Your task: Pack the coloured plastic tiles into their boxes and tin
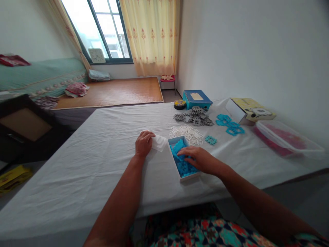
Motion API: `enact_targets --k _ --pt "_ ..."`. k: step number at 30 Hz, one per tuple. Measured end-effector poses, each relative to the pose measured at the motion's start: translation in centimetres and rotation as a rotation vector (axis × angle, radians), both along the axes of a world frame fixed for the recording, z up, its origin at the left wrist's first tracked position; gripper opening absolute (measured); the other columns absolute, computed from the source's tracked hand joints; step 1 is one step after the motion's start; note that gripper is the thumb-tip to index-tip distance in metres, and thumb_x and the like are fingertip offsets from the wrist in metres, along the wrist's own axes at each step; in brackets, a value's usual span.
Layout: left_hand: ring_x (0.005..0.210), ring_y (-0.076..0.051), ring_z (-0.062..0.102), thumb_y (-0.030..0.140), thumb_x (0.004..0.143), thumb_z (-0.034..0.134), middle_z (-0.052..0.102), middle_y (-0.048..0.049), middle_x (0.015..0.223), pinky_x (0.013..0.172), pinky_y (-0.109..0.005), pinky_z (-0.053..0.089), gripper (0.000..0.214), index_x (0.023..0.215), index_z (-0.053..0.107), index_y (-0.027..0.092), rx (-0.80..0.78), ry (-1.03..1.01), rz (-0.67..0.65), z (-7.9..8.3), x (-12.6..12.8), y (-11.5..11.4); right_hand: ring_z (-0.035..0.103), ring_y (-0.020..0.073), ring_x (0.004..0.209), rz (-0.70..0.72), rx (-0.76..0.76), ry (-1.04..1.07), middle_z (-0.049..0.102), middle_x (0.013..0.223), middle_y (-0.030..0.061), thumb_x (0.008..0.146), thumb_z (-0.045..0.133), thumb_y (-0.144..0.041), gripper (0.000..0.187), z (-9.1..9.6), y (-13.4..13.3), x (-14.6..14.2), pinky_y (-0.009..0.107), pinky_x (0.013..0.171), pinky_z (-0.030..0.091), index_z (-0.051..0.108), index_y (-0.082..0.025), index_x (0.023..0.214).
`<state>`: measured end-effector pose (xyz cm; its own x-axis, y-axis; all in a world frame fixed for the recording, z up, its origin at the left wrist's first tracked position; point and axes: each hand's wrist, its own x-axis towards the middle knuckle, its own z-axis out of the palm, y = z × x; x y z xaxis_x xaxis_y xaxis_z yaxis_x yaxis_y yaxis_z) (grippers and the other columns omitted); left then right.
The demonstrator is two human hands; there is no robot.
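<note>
My left hand (144, 142) is closed on the edge of a translucent white plastic tray (159, 142), which lies on the white-covered table left of a box. My right hand (199, 159) reaches over the right side of this open white box (182, 179). Its fingers and thumb are bent around blue interlocking plastic pieces (179, 146) inside; the fingertips are partly hidden among them. Just beyond the box spreads a pile of white square plastic pieces (185, 133). A single teal piece (211, 140) lies to the right of that pile.
Grey interlocking pieces (196, 116) are heaped farther back, near a blue box (197, 99) and a round black-and-yellow tin (179, 104). Joined blue pieces (230, 124) lie on the right, beside a yellow box (250, 109) and a clear container (290, 139) with pink contents.
</note>
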<state>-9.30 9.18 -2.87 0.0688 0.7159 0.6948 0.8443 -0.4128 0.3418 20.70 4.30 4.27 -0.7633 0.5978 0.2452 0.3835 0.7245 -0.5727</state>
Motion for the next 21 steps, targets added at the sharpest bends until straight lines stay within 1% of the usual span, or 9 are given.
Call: enact_targets --k 2,3,5,7,10,13,15,18,21 --pt "0.099 -0.020 0.059 0.009 0.082 0.047 0.071 -0.0027 0.094 0.091 -0.035 0.050 0.027 0.085 0.070 0.023 0.002 0.005 0.002 -0.1 -0.1 0.1 0.067 0.0194 0.098 -0.007 -0.038 0.029 0.071 0.110 0.0005 0.088 0.054 -0.020 0.028 0.1 1.0 1.0 0.035 0.087 0.053 0.070 -0.029 0.110" --pt "0.100 -0.020 0.059 0.009 0.082 0.047 0.071 -0.0027 0.094 0.091 -0.035 0.050 0.027 0.085 0.070 0.023 0.001 0.008 0.005 -0.2 -0.1 0.1 0.068 0.0189 0.092 -0.091 -0.040 0.051 0.072 0.108 0.0005 0.089 0.053 -0.023 0.026 0.1 1.9 1.9 0.034 0.082 0.055 0.070 -0.028 0.108" --pt "0.100 -0.020 0.060 0.010 0.082 0.048 0.071 -0.0026 0.095 0.092 -0.035 0.050 0.027 0.085 0.071 0.023 0.002 0.011 0.012 -0.3 -0.2 0.2 0.069 0.0201 0.087 -0.382 0.032 0.059 0.072 0.107 0.0035 0.090 0.050 -0.025 0.027 -0.4 4.4 4.2 0.035 0.078 0.055 0.070 -0.026 0.108" --pt "0.101 -0.020 0.060 0.010 0.081 0.048 0.071 -0.0024 0.095 0.092 -0.035 0.050 0.027 0.085 0.070 0.023 0.006 0.010 0.013 -0.3 -0.3 0.3 0.068 0.0257 0.096 -0.598 0.142 -0.061 0.071 0.111 0.0090 0.087 0.053 -0.026 0.029 -1.6 7.0 6.7 0.043 0.088 0.051 0.069 -0.022 0.110" --pt "0.101 -0.020 0.060 0.010 0.082 0.047 0.071 -0.0022 0.095 0.092 -0.035 0.050 0.027 0.084 0.070 0.024 0.006 0.008 0.007 -0.2 -0.4 0.3 0.061 0.0321 0.111 -0.553 0.165 -0.321 0.068 0.119 0.0136 0.076 0.066 -0.028 0.038 -4.2 9.6 10.1 0.050 0.100 0.042 0.069 -0.019 0.113" --pt "0.100 -0.020 0.060 0.011 0.083 0.046 0.071 -0.0027 0.094 0.093 -0.036 0.049 0.027 0.085 0.070 0.023 0.020 0.011 0.000 -0.1 -0.4 0.2 0.062 0.0274 0.110 -0.471 0.132 -0.354 0.069 0.117 0.0089 0.076 0.065 -0.031 0.038 -6.0 11.4 13.2 0.042 0.100 0.043 0.069 -0.023 0.112" --pt "0.100 -0.020 0.060 0.011 0.084 0.046 0.071 -0.0027 0.094 0.094 -0.036 0.049 0.027 0.085 0.070 0.023 0.035 0.018 -0.006 -0.1 -0.5 0.3 0.062 0.0262 0.109 -0.612 0.164 -0.348 0.069 0.115 0.0082 0.078 0.061 -0.034 0.037 -6.1 12.9 15.7 0.038 0.099 0.044 0.068 -0.024 0.113" --pt "0.099 -0.020 0.060 0.011 0.085 0.047 0.071 -0.0025 0.094 0.093 -0.036 0.049 0.026 0.086 0.070 0.023 0.050 0.027 -0.010 -0.2 -0.6 0.4 0.057 0.0306 0.114 -0.945 0.217 -0.402 0.065 0.118 0.0146 0.082 0.056 -0.039 0.044 -5.2 16.1 20.1 0.043 0.102 0.040 0.063 -0.017 0.120" --pt "0.099 -0.020 0.061 0.013 0.086 0.047 0.071 -0.0030 0.095 0.091 -0.036 0.050 0.025 0.087 0.069 0.023 0.048 0.031 -0.015 -0.2 -0.8 0.5 0.054 0.0352 0.118 -0.986 0.146 -0.469 0.064 0.120 0.0166 0.072 0.068 -0.046 0.059 -4.3 19.4 23.7 0.047 0.103 0.038 0.062 -0.015 0.122"
